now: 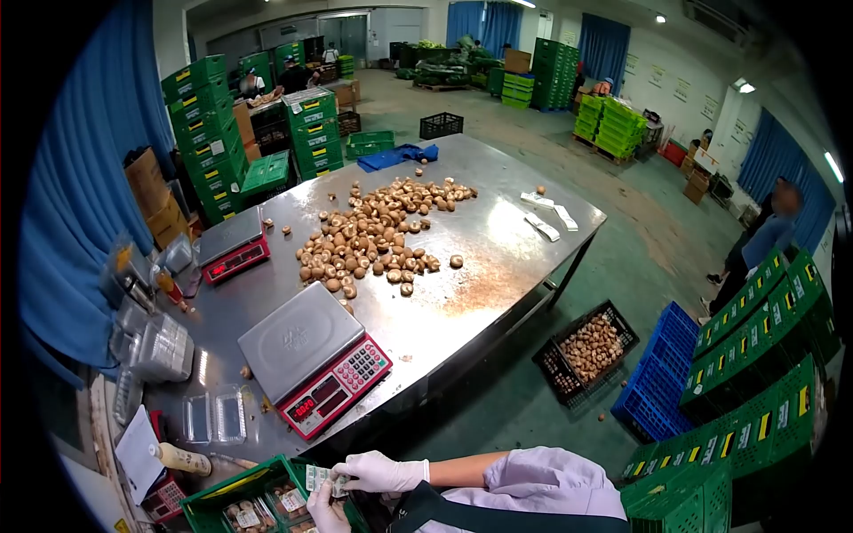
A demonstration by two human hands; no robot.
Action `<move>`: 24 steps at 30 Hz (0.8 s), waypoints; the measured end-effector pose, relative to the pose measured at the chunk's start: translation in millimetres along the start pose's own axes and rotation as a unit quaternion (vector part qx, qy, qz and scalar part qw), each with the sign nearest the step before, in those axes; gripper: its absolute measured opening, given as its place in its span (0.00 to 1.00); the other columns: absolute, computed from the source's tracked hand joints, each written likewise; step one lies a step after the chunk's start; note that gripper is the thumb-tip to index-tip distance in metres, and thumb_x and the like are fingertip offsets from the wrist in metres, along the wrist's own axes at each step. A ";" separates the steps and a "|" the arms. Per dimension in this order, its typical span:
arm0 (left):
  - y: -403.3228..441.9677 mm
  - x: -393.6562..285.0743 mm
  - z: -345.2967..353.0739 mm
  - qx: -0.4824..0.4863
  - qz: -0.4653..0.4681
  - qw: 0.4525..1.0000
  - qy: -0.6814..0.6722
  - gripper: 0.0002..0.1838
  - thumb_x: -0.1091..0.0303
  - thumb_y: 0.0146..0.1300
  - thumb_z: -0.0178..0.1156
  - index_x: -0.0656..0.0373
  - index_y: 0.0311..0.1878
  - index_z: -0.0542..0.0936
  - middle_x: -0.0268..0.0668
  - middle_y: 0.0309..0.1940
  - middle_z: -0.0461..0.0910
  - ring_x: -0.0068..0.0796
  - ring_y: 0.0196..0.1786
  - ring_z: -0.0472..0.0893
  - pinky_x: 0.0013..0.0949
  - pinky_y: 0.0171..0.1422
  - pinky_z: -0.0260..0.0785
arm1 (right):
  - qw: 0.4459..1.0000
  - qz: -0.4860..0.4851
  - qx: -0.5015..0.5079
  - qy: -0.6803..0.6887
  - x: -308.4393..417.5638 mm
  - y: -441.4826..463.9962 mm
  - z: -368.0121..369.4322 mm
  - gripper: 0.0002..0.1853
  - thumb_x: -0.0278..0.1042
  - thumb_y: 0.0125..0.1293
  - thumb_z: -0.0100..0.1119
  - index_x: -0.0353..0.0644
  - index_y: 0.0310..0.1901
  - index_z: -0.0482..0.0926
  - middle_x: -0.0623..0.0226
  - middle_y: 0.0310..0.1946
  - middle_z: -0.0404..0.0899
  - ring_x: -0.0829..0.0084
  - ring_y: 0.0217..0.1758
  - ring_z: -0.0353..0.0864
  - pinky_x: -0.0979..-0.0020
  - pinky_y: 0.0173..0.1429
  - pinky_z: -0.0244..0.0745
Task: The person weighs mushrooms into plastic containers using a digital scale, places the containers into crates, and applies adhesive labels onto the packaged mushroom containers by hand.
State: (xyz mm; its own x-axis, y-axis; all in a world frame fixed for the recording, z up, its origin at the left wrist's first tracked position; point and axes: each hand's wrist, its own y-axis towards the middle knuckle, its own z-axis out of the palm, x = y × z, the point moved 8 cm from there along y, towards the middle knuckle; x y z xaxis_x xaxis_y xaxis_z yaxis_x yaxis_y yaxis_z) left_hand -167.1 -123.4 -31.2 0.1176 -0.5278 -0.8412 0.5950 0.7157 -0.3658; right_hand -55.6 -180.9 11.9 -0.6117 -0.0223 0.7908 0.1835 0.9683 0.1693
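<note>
Both my hands wear white gloves and meet over a green crate (pixel 233 484) at the bottom. Between them is a small strip of white-and-green labels (pixel 317 478). My right hand (pixel 380 472) comes in from the right, its fingers closed on the strip. My left hand (pixel 327 513), partly cut off by the frame's lower edge, is closed at the strip's lower side. Inside the crate, below the hands, lie clear boxes of mushrooms (pixel 249 515) with white labels on their lids. Part of the crate is hidden by my hands and apron.
A steel table (pixel 498 231) bears a heap of mushrooms (pixel 382 231), a near scale (pixel 302 342), a far scale (pixel 233 244) and clear containers (pixel 164 346). A black crate of mushrooms (pixel 591 346), a blue crate (pixel 657 369) and stacked green crates (pixel 746 355) stand right. A person (pixel 773 226) stands beyond.
</note>
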 end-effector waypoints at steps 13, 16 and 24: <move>14.2 14.9 -11.2 0.003 -0.031 0.999 0.042 0.12 0.67 0.59 0.54 0.64 0.42 0.78 0.35 0.36 0.80 0.24 0.35 0.78 0.25 0.36 0.67 | 0.998 -0.049 -0.009 -0.044 0.5 -3.6 1.5 0.12 0.40 0.56 0.59 0.43 0.37 0.72 0.59 0.26 0.73 0.58 0.31 0.76 0.63 0.34 0.73; 8.7 8.9 -0.8 -0.002 -0.024 0.998 0.052 0.12 0.67 0.59 0.55 0.64 0.42 0.78 0.35 0.35 0.80 0.24 0.36 0.78 0.25 0.36 0.68 | 0.999 -0.045 -0.021 -0.002 0.8 -7.6 -4.2 0.12 0.40 0.55 0.60 0.44 0.38 0.72 0.59 0.26 0.74 0.58 0.31 0.77 0.63 0.34 0.73; 9.0 26.5 15.7 0.034 -0.036 0.990 0.131 0.10 0.71 0.57 0.57 0.66 0.41 0.78 0.36 0.32 0.80 0.25 0.31 0.79 0.25 0.35 0.69 | 0.999 0.031 0.019 -0.027 -18.3 -33.3 -2.2 0.13 0.39 0.53 0.62 0.43 0.36 0.74 0.59 0.25 0.74 0.57 0.31 0.77 0.63 0.34 0.72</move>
State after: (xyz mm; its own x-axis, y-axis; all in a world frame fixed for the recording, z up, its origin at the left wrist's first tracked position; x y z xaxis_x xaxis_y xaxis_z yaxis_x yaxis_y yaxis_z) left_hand -146.1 -138.1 -50.6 -0.1315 -0.4330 -0.8917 0.6473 0.6438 -0.4081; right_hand -48.8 -213.3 -7.0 -0.6401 0.0505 0.7666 0.1944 0.9760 0.0980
